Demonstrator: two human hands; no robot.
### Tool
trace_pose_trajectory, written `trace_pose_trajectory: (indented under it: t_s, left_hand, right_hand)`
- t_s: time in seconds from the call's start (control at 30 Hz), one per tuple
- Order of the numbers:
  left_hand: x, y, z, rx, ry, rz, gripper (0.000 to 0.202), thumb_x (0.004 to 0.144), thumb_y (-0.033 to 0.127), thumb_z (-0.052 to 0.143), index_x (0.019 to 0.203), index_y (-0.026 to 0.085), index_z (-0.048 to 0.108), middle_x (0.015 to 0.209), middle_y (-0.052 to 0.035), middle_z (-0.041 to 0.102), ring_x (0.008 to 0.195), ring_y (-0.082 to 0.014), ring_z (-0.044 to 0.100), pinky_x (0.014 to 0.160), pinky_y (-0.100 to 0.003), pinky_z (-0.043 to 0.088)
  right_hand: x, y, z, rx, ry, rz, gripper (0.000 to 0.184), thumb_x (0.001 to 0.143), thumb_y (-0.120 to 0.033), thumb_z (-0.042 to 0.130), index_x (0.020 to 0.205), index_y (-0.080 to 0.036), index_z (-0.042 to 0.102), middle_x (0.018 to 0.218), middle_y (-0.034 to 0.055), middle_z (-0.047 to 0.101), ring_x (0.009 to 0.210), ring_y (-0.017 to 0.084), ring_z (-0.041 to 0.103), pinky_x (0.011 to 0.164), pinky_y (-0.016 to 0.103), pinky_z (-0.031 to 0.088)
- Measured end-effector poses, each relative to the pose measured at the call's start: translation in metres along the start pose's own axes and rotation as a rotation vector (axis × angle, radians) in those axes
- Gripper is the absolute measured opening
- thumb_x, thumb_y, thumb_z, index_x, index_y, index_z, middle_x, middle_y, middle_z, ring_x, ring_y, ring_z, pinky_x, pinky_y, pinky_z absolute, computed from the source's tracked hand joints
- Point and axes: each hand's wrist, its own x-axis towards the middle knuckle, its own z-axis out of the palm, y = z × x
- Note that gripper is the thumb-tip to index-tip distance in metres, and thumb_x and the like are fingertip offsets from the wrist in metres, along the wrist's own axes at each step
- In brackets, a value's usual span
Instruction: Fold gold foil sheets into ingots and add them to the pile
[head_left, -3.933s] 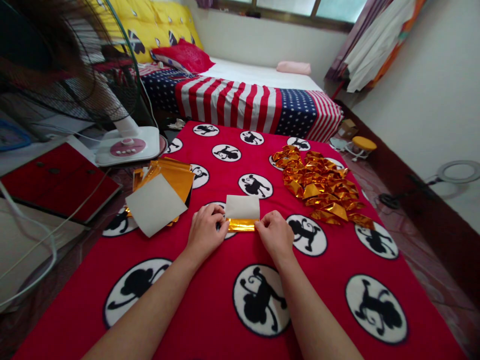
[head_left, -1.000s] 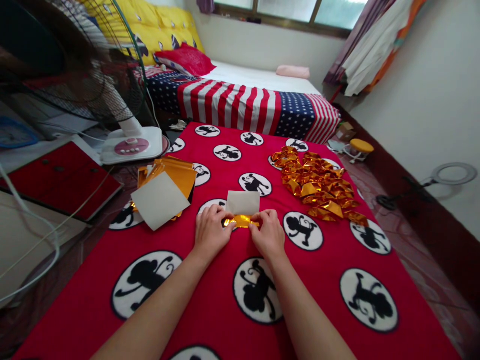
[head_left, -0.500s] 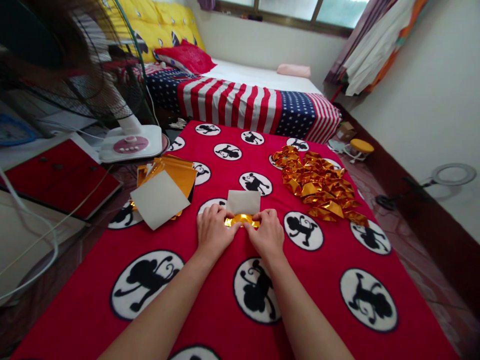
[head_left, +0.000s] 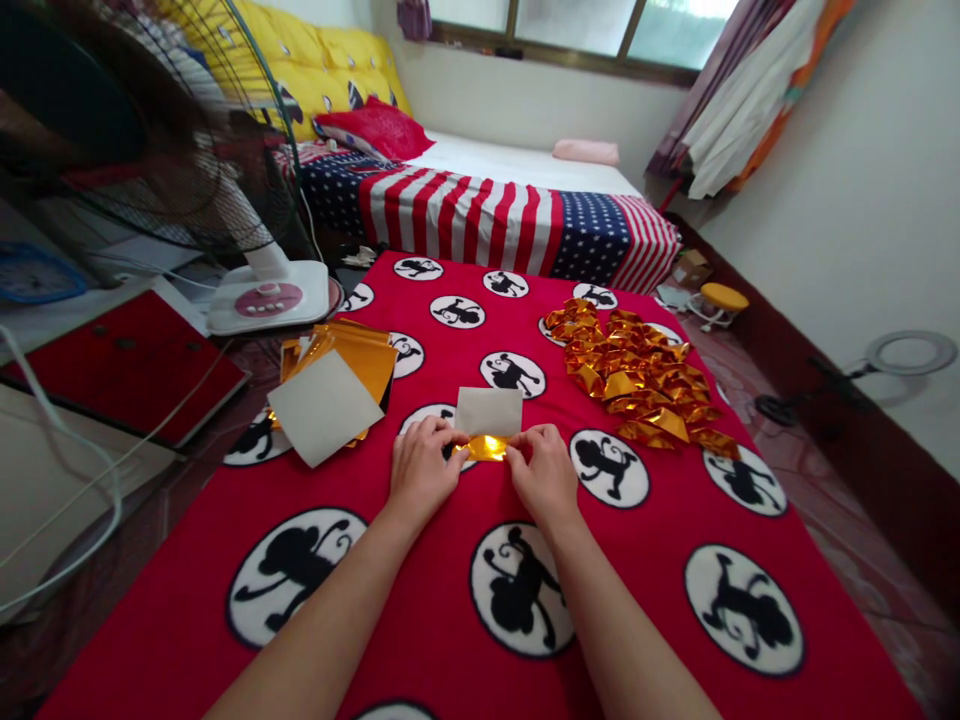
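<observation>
A square sheet of gold foil paper [head_left: 489, 415] lies on the blanket with its white back facing up and its gold side folded over along the near edge. The gold fold [head_left: 486, 448] shows as a shiny strip between my hands. My left hand [head_left: 424, 472] pinches the sheet's left end, and my right hand [head_left: 544, 476] pinches its right end. To the left lies a stack of gold foil squares [head_left: 330, 385], topped by a white-backed sheet. A heap of folded gold foil pieces [head_left: 634, 375] lies to the right.
Everything lies on a red blanket [head_left: 637, 570] with monkey circles. Behind it is a bed with a flag-patterned cover [head_left: 480, 225]. An electric fan's base [head_left: 268, 298] and a red board [head_left: 127, 365] stand at left; a yellow stool [head_left: 724, 297] stands at right.
My hands have moved closer together on the sheet since the oldest frame. The gold fold has narrowed and now sits pinched between my fingers. The view has shifted slightly.
</observation>
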Motion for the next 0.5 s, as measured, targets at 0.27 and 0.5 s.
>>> trace_pose_trajectory:
  t_s: [0.27,0.5]
  left_hand:
    - [0.0,-0.003,0.002,0.034,-0.01,0.006,0.015,0.083,0.029,0.064,0.093,0.027,0.074,0.104,-0.0023,0.066,0.103,-0.0237,0.058,0.088,-0.039,0.043]
    - [0.0,-0.003,0.004,0.026,0.016,0.011,0.016,0.081,0.028,0.066,0.093,0.03,0.075,0.103,-0.002,0.066,0.101,-0.023,0.059,0.087,-0.038,0.043]
  right_hand:
    - [-0.042,-0.04,0.03,0.109,-0.126,-0.387,0.064,0.096,-0.038,0.044,0.149,-0.003,0.03,0.153,0.0202,0.036,0.143,0.027,0.031,0.115,0.047,0.028]
    - [-0.044,-0.021,0.031,-0.093,-0.179,-0.37,0.086,0.091,-0.063,0.045,0.151,-0.003,0.029,0.157,0.0198,0.027,0.148,0.029,0.02,0.118,0.049,0.024]
